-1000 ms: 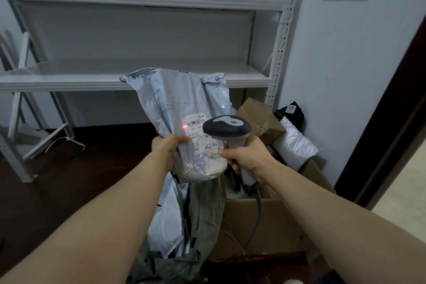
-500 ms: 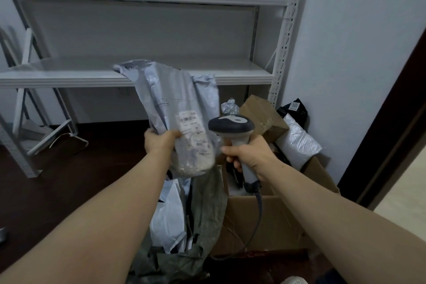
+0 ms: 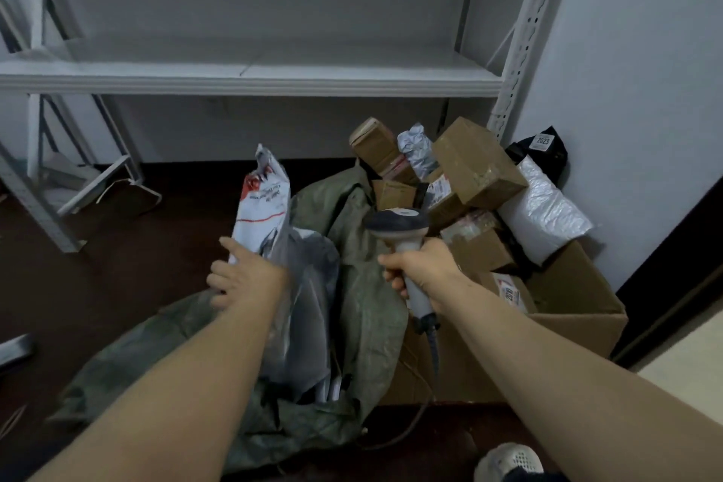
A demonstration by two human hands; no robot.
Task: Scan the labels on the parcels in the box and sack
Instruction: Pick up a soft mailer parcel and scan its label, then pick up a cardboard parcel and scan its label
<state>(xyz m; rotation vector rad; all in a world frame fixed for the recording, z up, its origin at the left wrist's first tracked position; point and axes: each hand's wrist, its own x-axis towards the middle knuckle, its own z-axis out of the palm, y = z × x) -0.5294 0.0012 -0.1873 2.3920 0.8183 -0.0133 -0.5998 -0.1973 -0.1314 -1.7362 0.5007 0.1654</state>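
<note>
My right hand (image 3: 420, 272) grips the handle of the grey barcode scanner (image 3: 397, 225), held over the edge between sack and box. My left hand (image 3: 242, 278) is down at the mouth of the green sack (image 3: 367, 286); its index finger touches a white mailer with red print (image 3: 264, 203) that stands up in the sack, and the other fingers are loosely curled. The grey poly parcel (image 3: 309, 286) lies blurred in the sack just right of that hand. The cardboard box (image 3: 579, 329) on the right holds several brown cartons (image 3: 475, 164) and a white padded mailer (image 3: 545, 217).
A white metal shelf rack (image 3: 250, 76) stands behind the sack and box, with its upright post (image 3: 522, 35) by the wall. A black parcel (image 3: 545, 147) leans in the corner. The scanner cable (image 3: 432, 348) hangs down the box front. A shoe (image 3: 508, 460) shows at the bottom.
My left hand has come down from chest height to the sack and let the grey parcel go into it. The view has tilted downward. The scanner stays in my right hand.
</note>
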